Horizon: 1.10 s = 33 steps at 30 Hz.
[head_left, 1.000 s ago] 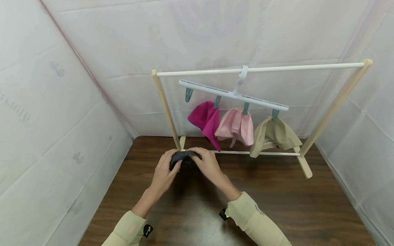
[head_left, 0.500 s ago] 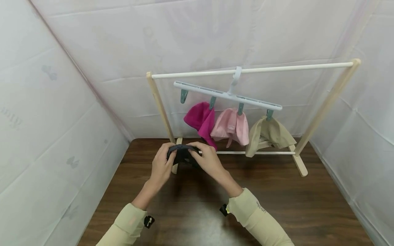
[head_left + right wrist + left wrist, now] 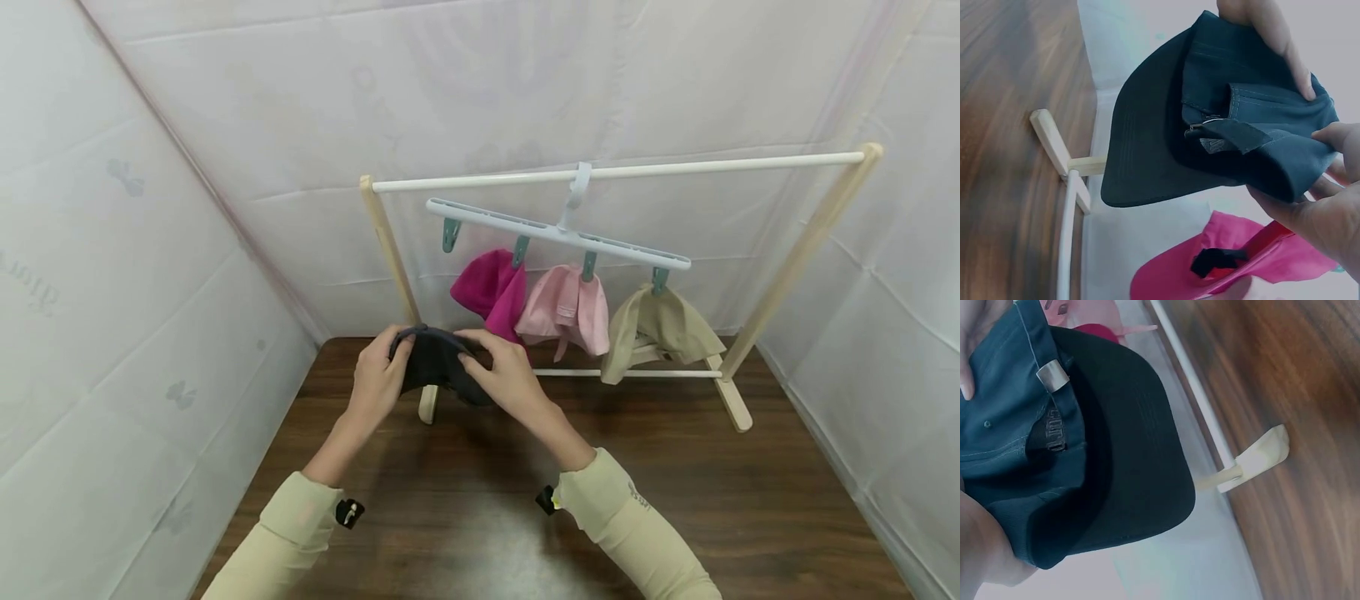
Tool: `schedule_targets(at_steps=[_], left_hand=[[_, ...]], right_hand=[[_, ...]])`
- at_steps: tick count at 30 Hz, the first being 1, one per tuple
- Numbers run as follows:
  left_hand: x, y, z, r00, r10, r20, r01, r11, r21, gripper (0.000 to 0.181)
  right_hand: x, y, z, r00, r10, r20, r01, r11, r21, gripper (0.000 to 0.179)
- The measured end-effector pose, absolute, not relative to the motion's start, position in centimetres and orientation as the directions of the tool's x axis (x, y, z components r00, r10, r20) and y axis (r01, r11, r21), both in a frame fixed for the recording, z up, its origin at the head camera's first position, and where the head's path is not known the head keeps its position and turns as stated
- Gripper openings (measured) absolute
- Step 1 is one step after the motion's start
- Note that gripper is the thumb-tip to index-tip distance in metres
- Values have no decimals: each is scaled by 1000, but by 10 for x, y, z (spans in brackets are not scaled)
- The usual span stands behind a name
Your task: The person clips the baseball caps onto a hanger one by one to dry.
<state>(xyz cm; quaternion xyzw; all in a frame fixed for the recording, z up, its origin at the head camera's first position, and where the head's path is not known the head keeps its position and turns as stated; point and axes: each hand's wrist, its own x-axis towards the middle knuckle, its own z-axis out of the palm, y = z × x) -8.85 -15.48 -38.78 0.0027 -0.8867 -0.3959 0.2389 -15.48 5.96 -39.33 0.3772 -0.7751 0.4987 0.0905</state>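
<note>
Between both hands I hold a dark navy baseball cap (image 3: pixel 431 358), raised in front of the rack's left end. My left hand (image 3: pixel 377 375) pinches its left side, thumb on the near face. The right hand (image 3: pixel 506 371) grips the other side in the same way. In the left wrist view the cap's brim (image 3: pixel 1141 437) points away from the hands, and a metal strap buckle (image 3: pixel 1053 376) shows at the back. Above and behind the cap, a green clip (image 3: pixel 450 236) with nothing in it hangs at the left end of a pale blue hanger (image 3: pixel 558 232).
On the hanger's other clips hang a magenta cap (image 3: pixel 491 287), a pink cap (image 3: pixel 566 312) and a beige cap (image 3: pixel 660 329). The hanger hooks over the white bar (image 3: pixel 712 167) of a wooden-legged rack on a brown table (image 3: pixel 637 517). Pale fabric walls (image 3: pixel 187 350) enclose it.
Both hands have lifted the navy cap slightly and spread it, the left hand moving up and left. More of the cap's body now shows. The view has shifted a little.
</note>
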Motion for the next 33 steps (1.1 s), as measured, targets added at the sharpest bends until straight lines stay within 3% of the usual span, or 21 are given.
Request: schedule_targets(at_steps=[9,22,33], left_hand=[[-95,-158,-364,-886,-207,415,153,714,683,41],[-108,-167,-337,-878,-211,429,135,751,646,43],[-120,-174,-311,-839,-190,509,179,788,589,46]], right_hand=[[-158,57,-374,-692,-499,522,-684,220,-695,32],[-165,54,-348,-714,-547,437,-591,138,-794,35],[-176,46,-326,-705,-522,480,-625,138,-768,34]])
